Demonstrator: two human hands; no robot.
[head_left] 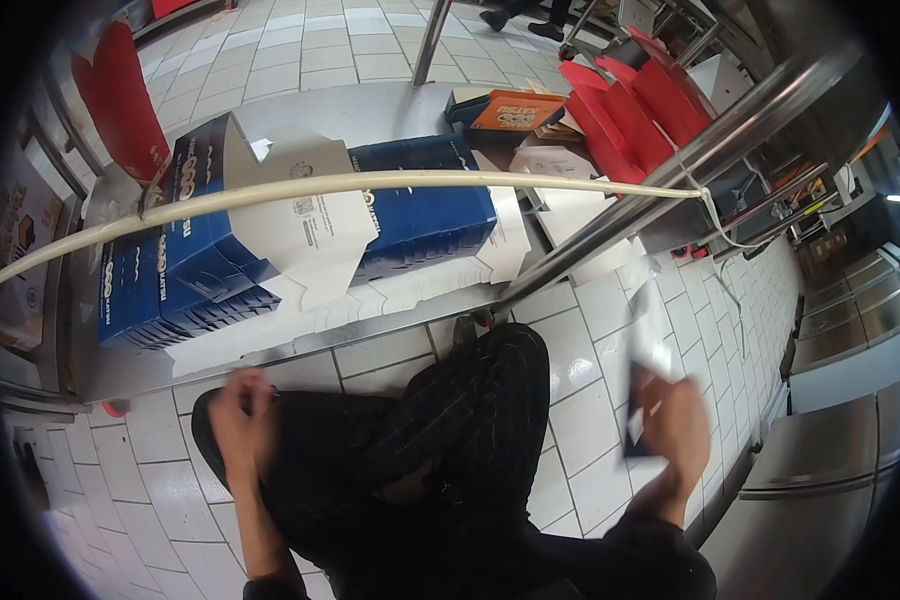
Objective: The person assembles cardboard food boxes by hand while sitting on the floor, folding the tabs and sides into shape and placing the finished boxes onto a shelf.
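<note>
White-tiled floor (pixel 580 370), with a low metal shelf (pixel 290 105) ahead of the seated person and steel cabinets (pixel 820 440) along the right. A pale tube (pixel 370 182) crosses the view in front of the shelf, reaching the thick metal post (pixel 760 105) at right. On the shelf: two stacks of nested blue-and-white cartons lying on their sides, a left stack (pixel 205 265) and a right stack (pixel 425 220), white flaps toward the person. Behind the right stack, an orange carton (pixel 510 112); red cartons (pixel 610 115) stand to its right, and another red piece (pixel 120 100) rises at the far left. Right hand (pixel 675 425) is out over the floor, right of the dark trousers (pixel 500 390), clamped on a dark flat piece (pixel 634 405) with a white part above it — motion blur hides its exact form. Left hand (pixel 242 420) is above the left knee, fingers curled; cannot tell whether anything is between them. Hands well apart. Dark shoes (pixel 545 30) of another person at top.
</note>
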